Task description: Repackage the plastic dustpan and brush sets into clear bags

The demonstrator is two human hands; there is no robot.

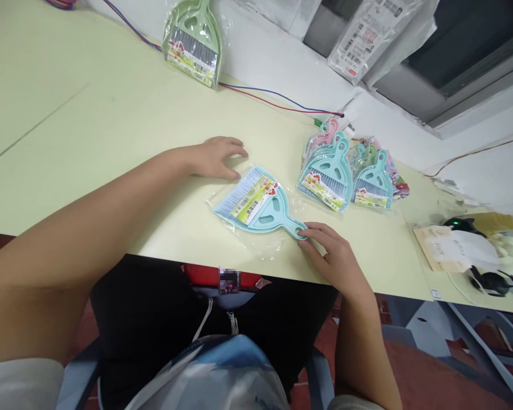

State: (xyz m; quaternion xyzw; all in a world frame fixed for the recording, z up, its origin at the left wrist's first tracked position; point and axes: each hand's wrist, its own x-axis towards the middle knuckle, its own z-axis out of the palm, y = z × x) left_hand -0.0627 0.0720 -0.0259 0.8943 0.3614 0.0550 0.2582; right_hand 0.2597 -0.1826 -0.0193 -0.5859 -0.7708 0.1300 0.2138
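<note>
A light blue mini dustpan and brush set (260,206) in a clear plastic bag lies flat on the pale yellow table (111,131) in front of me. My left hand (217,158) rests on the table at the bag's upper left corner, fingers spread and lying flat against the plastic edge. My right hand (330,250) sits at the handle end of the dustpan, fingers curled and touching the handle through the bag.
A pile of bagged dustpan sets (346,173) in blue and pink lies to the right. A green bagged set (192,42) leans at the back by red and blue wires (273,97). Envelopes, a black device and foam pieces (479,250) sit far right.
</note>
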